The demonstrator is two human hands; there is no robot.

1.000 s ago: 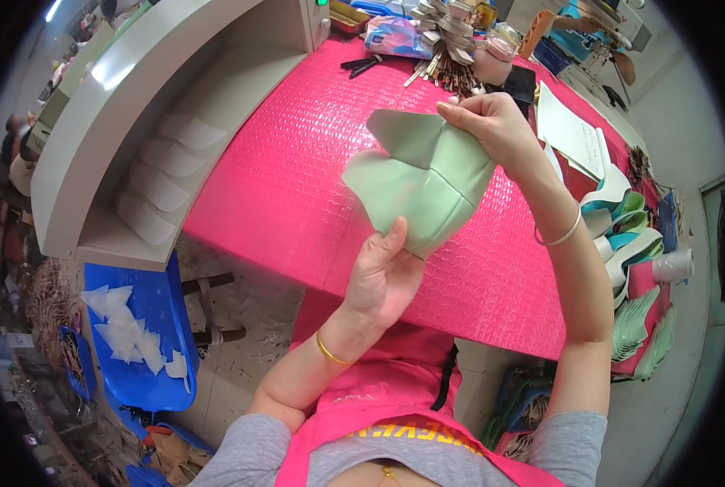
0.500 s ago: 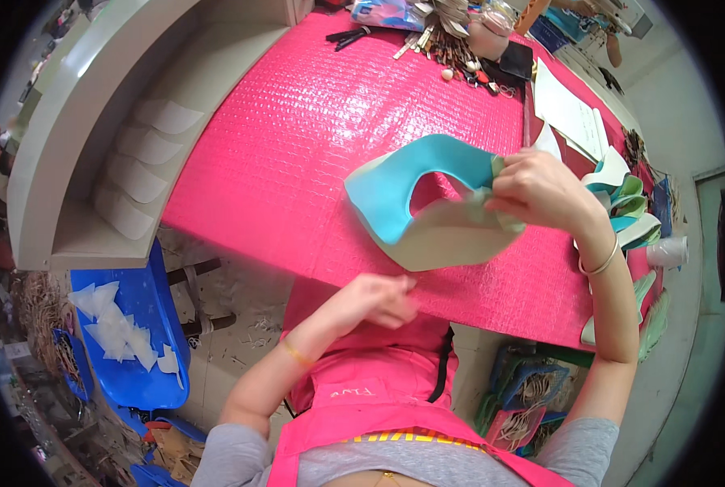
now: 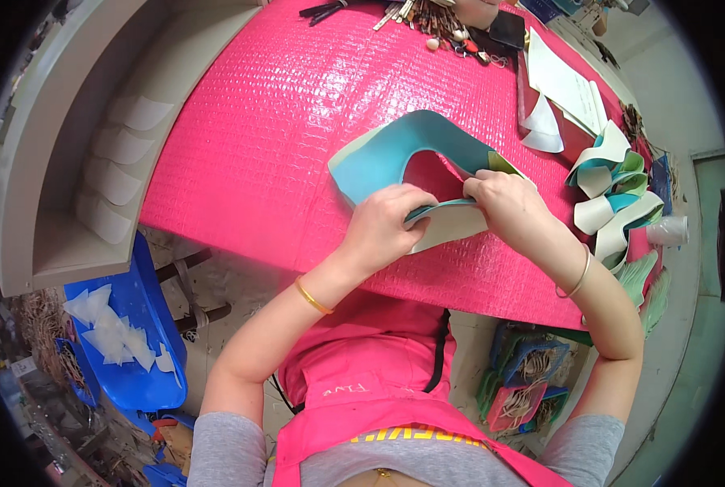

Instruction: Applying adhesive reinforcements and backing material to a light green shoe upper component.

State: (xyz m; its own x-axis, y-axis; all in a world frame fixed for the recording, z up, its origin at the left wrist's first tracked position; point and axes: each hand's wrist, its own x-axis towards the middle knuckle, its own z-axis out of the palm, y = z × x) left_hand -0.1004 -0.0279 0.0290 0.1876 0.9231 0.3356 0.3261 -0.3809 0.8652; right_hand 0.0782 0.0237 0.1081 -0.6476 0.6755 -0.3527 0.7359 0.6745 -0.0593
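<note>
A curved teal-and-cream sheet piece [image 3: 372,161] stands bent into an open loop over the pink table, teal inside and cream outside, with a small olive-green patch near its right end. My left hand [image 3: 385,226] is closed on the near edge of the loop, thumb and fingers pinching it. To its right, my right hand [image 3: 509,203] is closed on the same near edge, close to the green patch. My fingers cover part of that edge, so the exact pinch is partly hidden.
The pink table [image 3: 273,122] bears similar curled pieces [image 3: 610,203] at the right, papers [image 3: 561,81], a white curled sheet [image 3: 543,126] and a black phone-like object [image 3: 507,29]. White curved pieces lie in a grey shelf [image 3: 54,170] at left. A blue chair [image 3: 147,390] holds translucent scraps.
My left hand has come up from the table's front edge and taken hold of the sheet's near edge. The right hand has moved slightly down and left, and the view has shifted.
</note>
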